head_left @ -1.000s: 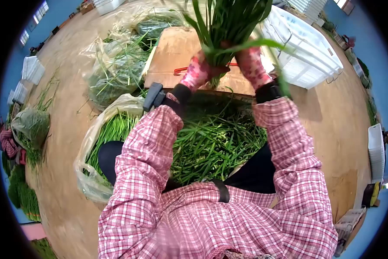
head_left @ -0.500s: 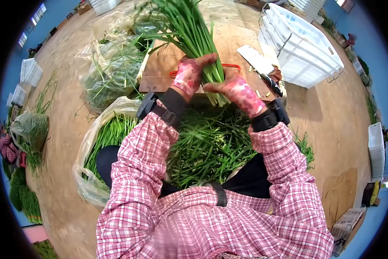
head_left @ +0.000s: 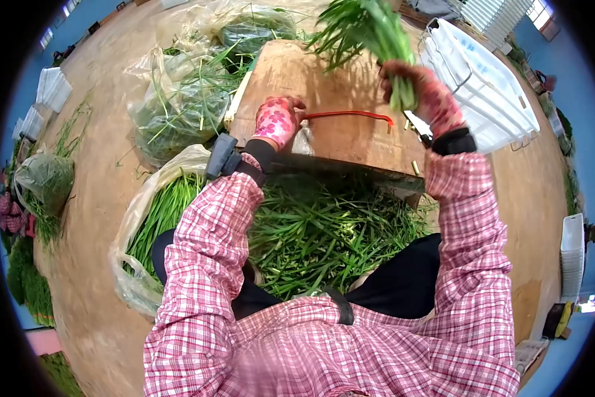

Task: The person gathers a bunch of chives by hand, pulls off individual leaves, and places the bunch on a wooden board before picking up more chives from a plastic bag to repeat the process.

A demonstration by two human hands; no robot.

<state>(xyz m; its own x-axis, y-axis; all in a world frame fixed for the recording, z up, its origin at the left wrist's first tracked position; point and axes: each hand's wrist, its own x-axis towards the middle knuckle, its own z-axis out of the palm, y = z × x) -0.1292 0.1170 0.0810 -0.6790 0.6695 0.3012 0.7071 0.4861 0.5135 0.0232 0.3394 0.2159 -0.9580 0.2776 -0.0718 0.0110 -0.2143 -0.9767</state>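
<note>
My right hand (head_left: pixel 430 99), in a pink patterned glove with bare fingertips, is closed around the lower stems of a bunch of long green leafy stalks (head_left: pixel 370 33), held raised over the right part of a wooden board (head_left: pixel 337 79). The bunch tilts with its leaves toward the upper left. On the board's left side my gloved left hand (head_left: pixel 279 120) pinches one end of a thin red tie (head_left: pixel 350 113). The rest of this tie stretches rightward across the wood. Below the board, cut green leaves (head_left: pixel 330 231) lie heaped between my legs.
An open plastic bag of green stalks (head_left: pixel 158 225) stands left of my knees. Clear bags of greens (head_left: pixel 178 112) sit beside the board. At the right is a white plastic crate (head_left: pixel 483 86). A person in a checked sleeve (head_left: pixel 11 213) is at the far left.
The bunch has moved right and up, from both hands into my right hand alone. My left hand has left it and dropped onto the red tie. More of the board shows.
</note>
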